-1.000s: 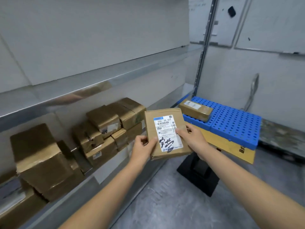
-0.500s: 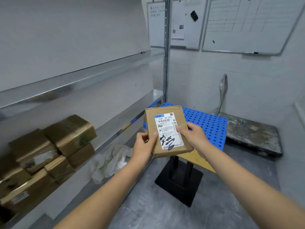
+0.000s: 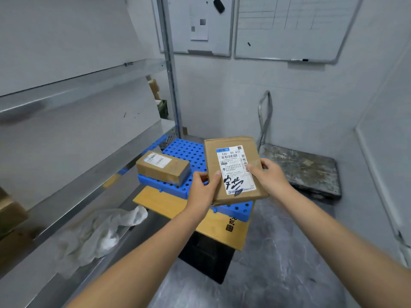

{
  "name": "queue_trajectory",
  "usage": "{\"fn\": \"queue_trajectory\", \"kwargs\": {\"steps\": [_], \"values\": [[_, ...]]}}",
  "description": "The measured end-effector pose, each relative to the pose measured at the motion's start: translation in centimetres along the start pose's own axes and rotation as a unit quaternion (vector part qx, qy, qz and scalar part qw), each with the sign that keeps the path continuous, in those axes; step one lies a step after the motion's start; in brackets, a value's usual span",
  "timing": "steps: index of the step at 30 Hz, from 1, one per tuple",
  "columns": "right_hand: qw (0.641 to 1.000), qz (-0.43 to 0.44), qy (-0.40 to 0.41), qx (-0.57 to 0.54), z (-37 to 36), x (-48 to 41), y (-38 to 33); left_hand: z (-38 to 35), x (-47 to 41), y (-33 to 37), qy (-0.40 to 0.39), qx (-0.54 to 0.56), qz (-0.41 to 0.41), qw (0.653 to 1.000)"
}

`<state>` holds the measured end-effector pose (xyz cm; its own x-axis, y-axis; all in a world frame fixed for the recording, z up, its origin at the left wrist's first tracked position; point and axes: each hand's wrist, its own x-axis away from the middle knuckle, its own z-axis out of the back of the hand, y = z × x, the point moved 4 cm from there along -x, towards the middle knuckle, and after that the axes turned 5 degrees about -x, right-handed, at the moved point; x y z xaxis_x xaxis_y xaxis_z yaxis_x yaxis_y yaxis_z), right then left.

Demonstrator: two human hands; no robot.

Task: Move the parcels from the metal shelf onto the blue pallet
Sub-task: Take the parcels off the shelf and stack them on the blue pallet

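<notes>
A flat brown parcel (image 3: 231,156) with a white shipping label and black scribble hangs tilted over the blue pallet (image 3: 189,152). My left hand (image 3: 203,187) grips its lower left edge, thumb on the top face. My right hand (image 3: 268,176) grips its right edge, thumb on the label. A second brown parcel (image 3: 163,166) lies on the pallet's left part. The pallet rests on a yellow board (image 3: 164,202) atop a black stand. Brown parcels (image 3: 11,214) show at the far left on the metal shelf (image 3: 93,181).
A crumpled white cloth (image 3: 100,232) lies on the lower shelf. A shelf post (image 3: 171,70) rises behind the pallet. A worn platform cart (image 3: 302,170) stands at the right wall. Whiteboards (image 3: 287,30) hang on the back wall. Grey floor (image 3: 278,263) spreads below.
My view has swung right, away from the shelf's parcels. Both hands have carried the flat parcel over the blue pallet, where the other parcel now shows beside it.
</notes>
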<state>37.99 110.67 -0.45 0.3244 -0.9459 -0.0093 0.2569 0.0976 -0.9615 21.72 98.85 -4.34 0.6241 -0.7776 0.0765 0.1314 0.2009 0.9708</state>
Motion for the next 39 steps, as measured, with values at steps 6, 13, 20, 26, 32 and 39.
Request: {"fn": "queue_trajectory", "kwargs": {"steps": [6,13,20,26,32,39], "values": [[0.999,-0.008,0.042,0.003,4.9,-5.2,1.1,-6.7,-4.8,1.2,-0.051,0.002,-0.011,0.999],[0.999,-0.012,0.036,0.026,4.8,-15.0,0.7,-11.0,-13.5,1.7,-0.042,0.05,0.013,0.998],[0.998,-0.004,-0.036,0.056,-1.8,-26.3,-0.3,-9.1,-23.1,1.2,0.033,0.08,0.056,0.995],[0.992,0.003,-0.115,0.058,-9.7,-31.6,0.9,-5.3,-27.3,-1.6,0.113,0.066,0.099,0.986],[0.976,0.011,-0.209,0.063,-18.6,-36.7,2.2,-1.2,-31.0,-4.6,0.222,0.081,0.13,0.963],[0.94,0.007,-0.327,0.095,-28.4,-42.5,4.2,1.4,-35.8,-8.3,0.328,0.042,0.191,0.924]]}}
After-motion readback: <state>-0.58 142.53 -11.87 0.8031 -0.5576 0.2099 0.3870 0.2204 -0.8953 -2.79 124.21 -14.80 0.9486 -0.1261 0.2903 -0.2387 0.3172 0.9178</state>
